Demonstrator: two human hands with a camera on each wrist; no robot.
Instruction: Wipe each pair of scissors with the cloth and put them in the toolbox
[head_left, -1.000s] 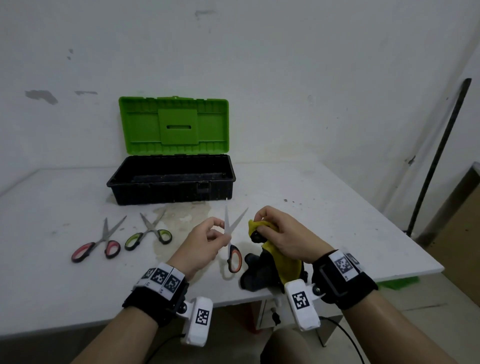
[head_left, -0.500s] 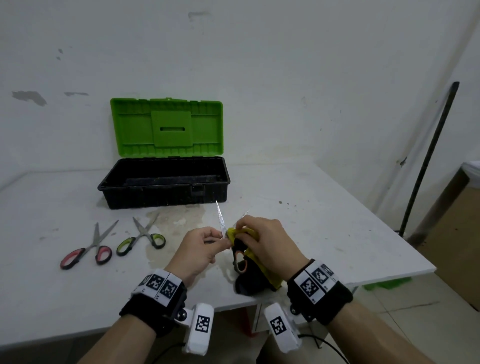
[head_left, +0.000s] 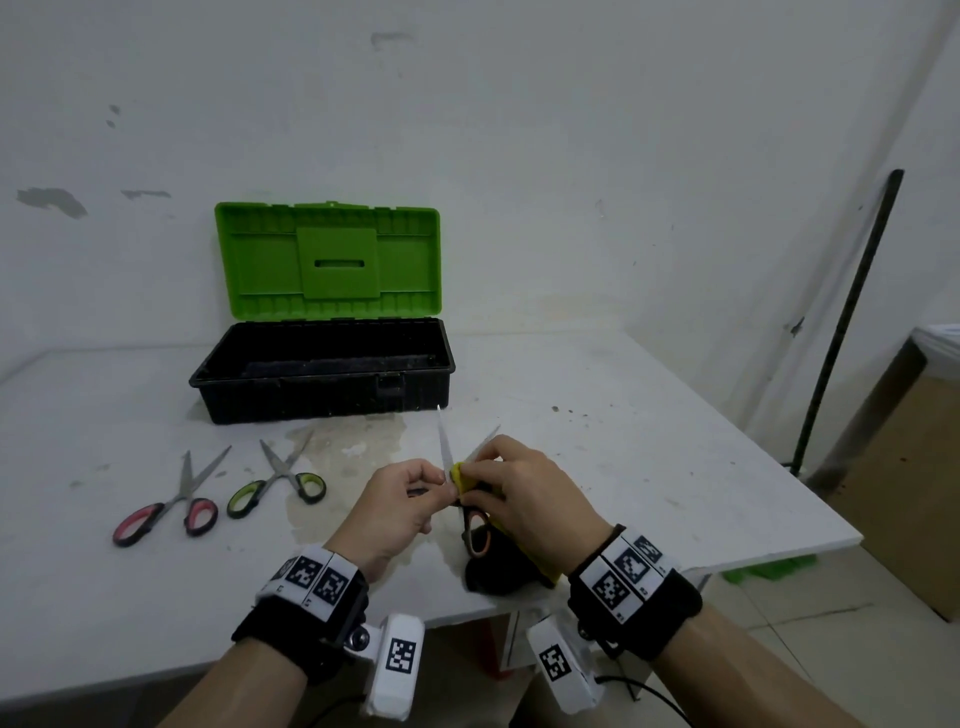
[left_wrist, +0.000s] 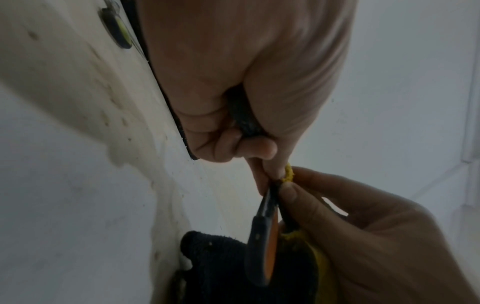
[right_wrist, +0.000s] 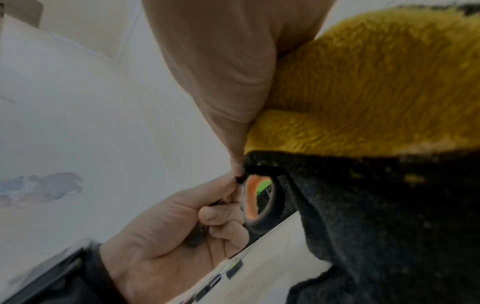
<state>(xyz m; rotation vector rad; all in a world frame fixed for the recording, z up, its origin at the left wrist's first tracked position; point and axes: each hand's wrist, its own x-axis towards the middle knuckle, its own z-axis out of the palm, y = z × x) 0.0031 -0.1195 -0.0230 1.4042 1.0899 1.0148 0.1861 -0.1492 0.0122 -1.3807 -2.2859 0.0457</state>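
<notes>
a: what do i see?
b: my left hand (head_left: 397, 506) grips the orange-handled scissors (head_left: 475, 530), near right. my right hand (head_left: 524, 499) pinches the fuzzy yellow-black cloth (head_left: 462, 475) on a blade, now nearer the pivot.

The head view is evenly, softly lit, with faint shadows on the white tabletop surface (head_left: 649, 467) and bowed edges. Both wrist views are dim, grainy and blurred close up.
</notes>
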